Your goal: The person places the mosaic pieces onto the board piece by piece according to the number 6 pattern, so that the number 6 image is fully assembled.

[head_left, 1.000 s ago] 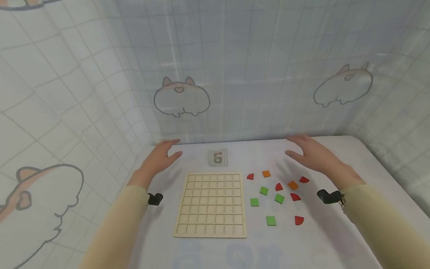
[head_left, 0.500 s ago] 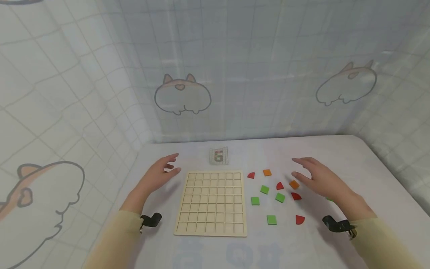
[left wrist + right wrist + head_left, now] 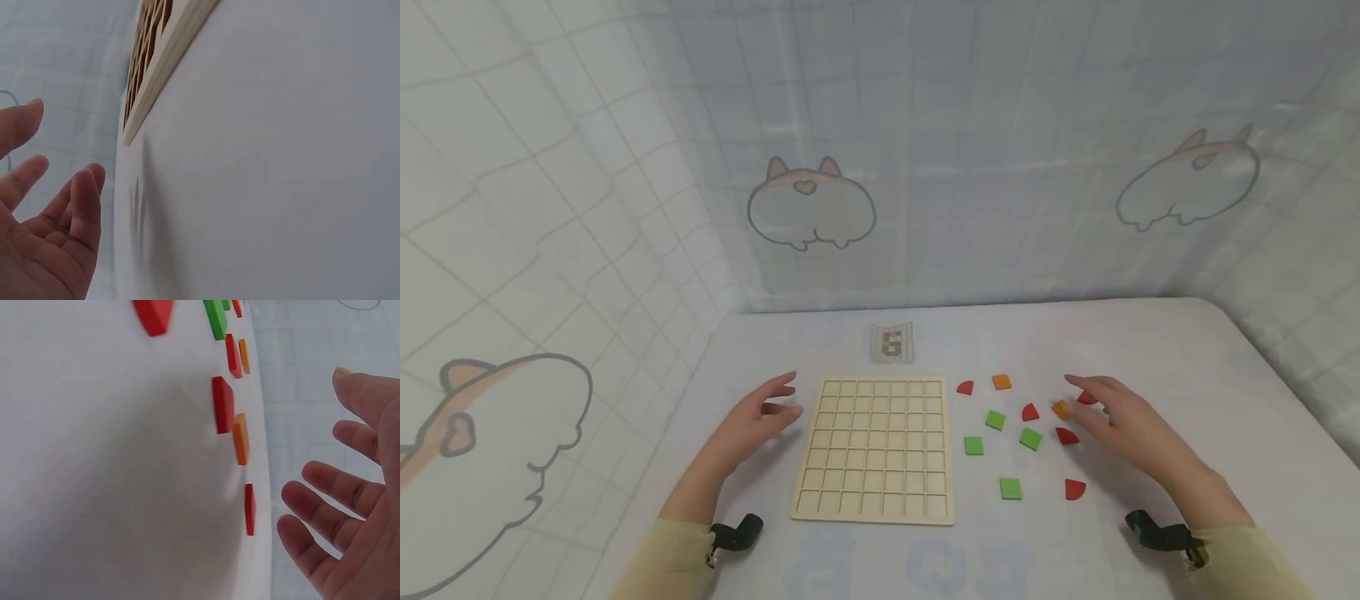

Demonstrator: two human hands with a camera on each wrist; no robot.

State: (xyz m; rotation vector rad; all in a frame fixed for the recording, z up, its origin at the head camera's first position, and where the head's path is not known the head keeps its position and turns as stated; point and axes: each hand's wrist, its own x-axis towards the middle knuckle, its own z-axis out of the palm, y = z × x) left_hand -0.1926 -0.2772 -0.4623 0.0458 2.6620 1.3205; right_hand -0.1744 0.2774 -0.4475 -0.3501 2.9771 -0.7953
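To the left of a pale wooden grid board (image 3: 880, 450), my left hand (image 3: 752, 429) hovers with its fingers loosely bent and nothing in them. In the left wrist view, the board's edge (image 3: 164, 75) shows beyond the hand. My right hand (image 3: 1131, 433) hangs above the right side of the scattered pieces, also holding nothing. Nearest to it are an orange square tile (image 3: 1062, 409) and a red quarter-round tile (image 3: 1067, 437). Another red tile (image 3: 1087, 398) is partly covered by the fingers. In the right wrist view, the relaxed fingers (image 3: 322, 519) stay apart from the tiles.
Several green square tiles (image 3: 1031, 438) and red quarter-round tiles (image 3: 1075, 489) lie right of the board. A second orange tile (image 3: 1002, 382) sits farther back. Behind the board is a small patterned card (image 3: 892, 343). Curtains (image 3: 962, 208) with grid lines and animal drawings enclose the table.
Both hands have come down and back toward the person, away from the table's far edge. The right hand now covers part of the tiles. The board and tiles lie as before.
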